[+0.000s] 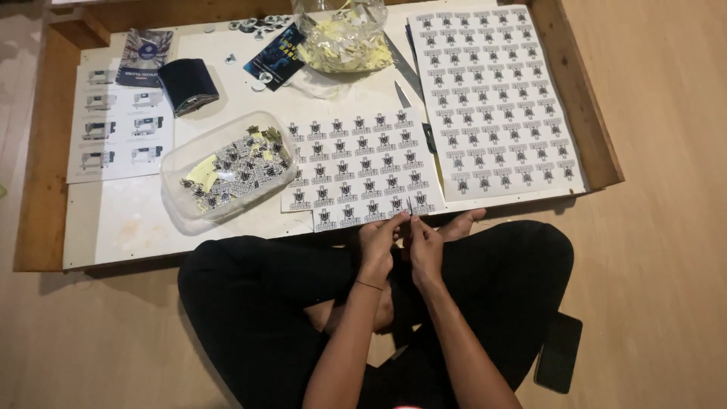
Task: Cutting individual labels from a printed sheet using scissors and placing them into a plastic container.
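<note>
Together, the left hand (376,244) and right hand (424,244) pinch a tiny sticker piece (410,213) (thin, glossy) with closed fingertips, just beside the near edge of the printed sticker sheet (356,163).

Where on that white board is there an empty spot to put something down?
A bare patch lies on the white board, near its front left corner, below the clear plastic tub of cut stickers. A smaller one sits between the dark fabric roll and the crinkly clear bag of yellow scraps. The right side is crowded with printed sticker sheets.
</note>
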